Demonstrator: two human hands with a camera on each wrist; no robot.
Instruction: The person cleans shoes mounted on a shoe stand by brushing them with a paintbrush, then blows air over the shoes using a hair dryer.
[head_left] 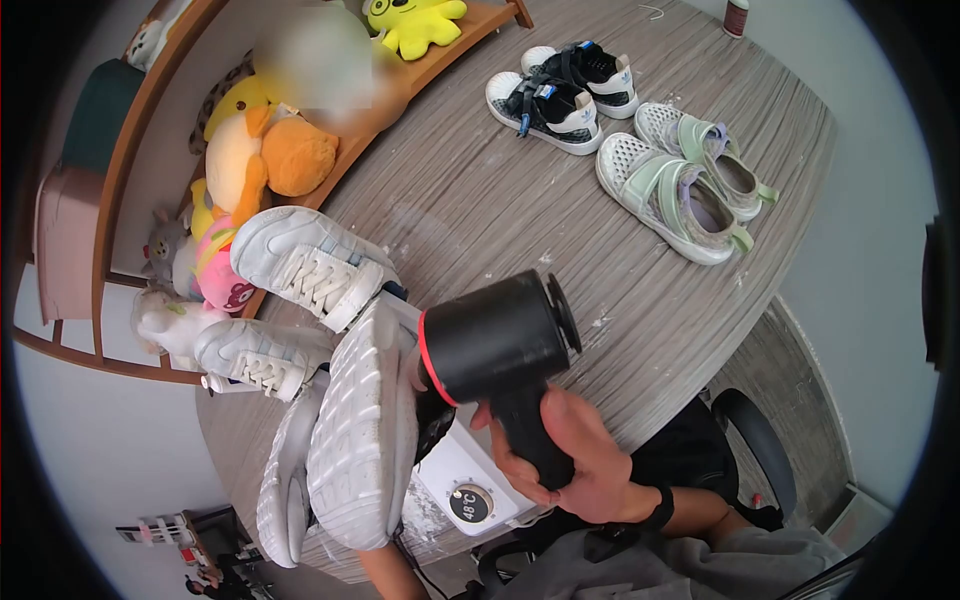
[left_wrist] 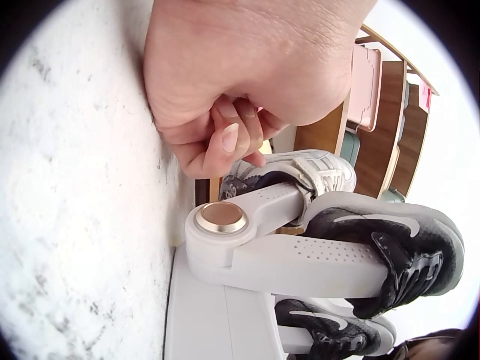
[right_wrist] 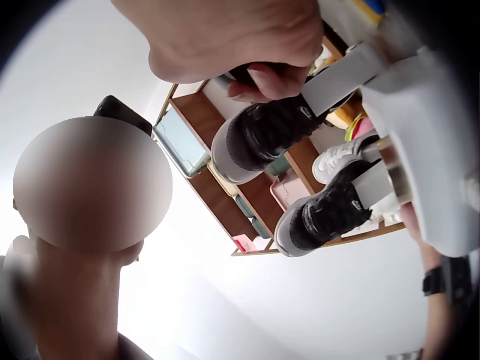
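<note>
Black dryer point(head_left: 500, 345) in right hand point(head_left: 575, 455), table edge point(head_left: 700, 370) near.

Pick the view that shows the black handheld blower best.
Head view: the black handheld blower shows whole, with red ring, barrel and handle gripped by the right hand, aimed at the white sneaker sole. Right wrist view shows only a dark sliver under the fingers. Left wrist view doesn't show it.

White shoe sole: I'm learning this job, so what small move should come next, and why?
Probably slide the black handheld tool slowly down the sole. The right hand grips its handle, and its red-ringed end sits at the sole's upper part only. The long stretch below is not yet under it. The shoe is propped sole-out on the white stand.
</note>
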